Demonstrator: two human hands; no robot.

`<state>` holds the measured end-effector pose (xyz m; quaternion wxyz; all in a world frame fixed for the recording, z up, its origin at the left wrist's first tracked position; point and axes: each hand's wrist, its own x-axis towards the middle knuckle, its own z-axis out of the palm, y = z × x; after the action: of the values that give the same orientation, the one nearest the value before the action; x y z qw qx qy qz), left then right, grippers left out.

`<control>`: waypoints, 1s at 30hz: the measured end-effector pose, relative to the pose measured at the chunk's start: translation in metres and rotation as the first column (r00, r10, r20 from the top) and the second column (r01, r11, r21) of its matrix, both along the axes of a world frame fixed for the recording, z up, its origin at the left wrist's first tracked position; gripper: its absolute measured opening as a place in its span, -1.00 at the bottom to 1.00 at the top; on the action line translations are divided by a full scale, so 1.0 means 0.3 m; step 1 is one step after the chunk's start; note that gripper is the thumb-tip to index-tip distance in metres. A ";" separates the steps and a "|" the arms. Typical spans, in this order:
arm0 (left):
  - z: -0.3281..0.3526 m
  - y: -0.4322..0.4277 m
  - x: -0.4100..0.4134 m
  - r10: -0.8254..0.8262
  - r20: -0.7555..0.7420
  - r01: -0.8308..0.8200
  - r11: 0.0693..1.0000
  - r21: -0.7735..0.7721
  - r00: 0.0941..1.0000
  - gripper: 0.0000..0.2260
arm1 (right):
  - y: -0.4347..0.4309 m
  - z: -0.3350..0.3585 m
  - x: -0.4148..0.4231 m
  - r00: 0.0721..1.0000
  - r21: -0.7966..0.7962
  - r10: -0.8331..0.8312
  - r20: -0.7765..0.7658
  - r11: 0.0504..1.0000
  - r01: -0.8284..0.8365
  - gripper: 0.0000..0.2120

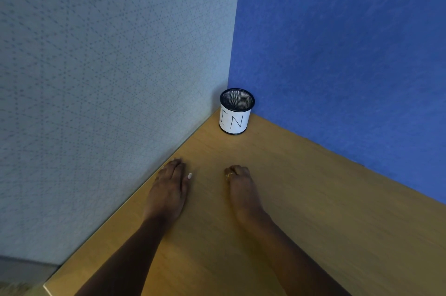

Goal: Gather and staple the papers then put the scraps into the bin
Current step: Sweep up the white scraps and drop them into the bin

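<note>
At 12 o'clock sits the bin (235, 121); left hand (169, 189) grip flat, right hand (241, 184) grip curled, contents unclear; scraps could miss.

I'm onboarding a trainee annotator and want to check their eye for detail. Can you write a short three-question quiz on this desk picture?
1. True or false: the left hand lies nearer the grey wall than the right hand does.
2. Where does the mesh bin stand? A) between the two hands B) upright in the corner where the walls meet C) tipped on its side
3. Fill in: the letters that show on the bin's white label are ____.

Key: 1 true; 2 B; 3 IN
</note>
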<state>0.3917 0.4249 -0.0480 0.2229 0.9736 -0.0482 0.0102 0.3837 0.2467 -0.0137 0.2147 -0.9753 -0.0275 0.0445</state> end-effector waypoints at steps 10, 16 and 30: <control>-0.001 0.002 0.002 -0.003 0.015 0.003 1.000 0.007 1.000 -0.30 | 0.022 0.025 0.003 0.986 -0.144 0.129 -0.104 0.979 -0.143 -0.65; 0.006 0.001 -0.001 -0.004 0.020 0.004 1.000 -0.003 1.000 -0.49 | 0.026 0.035 0.029 0.983 -0.197 0.146 -0.109 0.966 -0.165 -0.65; 0.003 0.003 0.003 -0.009 0.006 0.009 1.000 -0.001 1.000 -0.49 | 0.018 0.046 0.045 0.972 -0.249 0.232 -0.031 0.940 -0.232 -0.68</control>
<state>0.3926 0.4258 -0.0473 0.2232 0.9733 -0.0531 0.0121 0.3971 0.2520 0.0001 0.0827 -0.9845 -0.1363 0.0729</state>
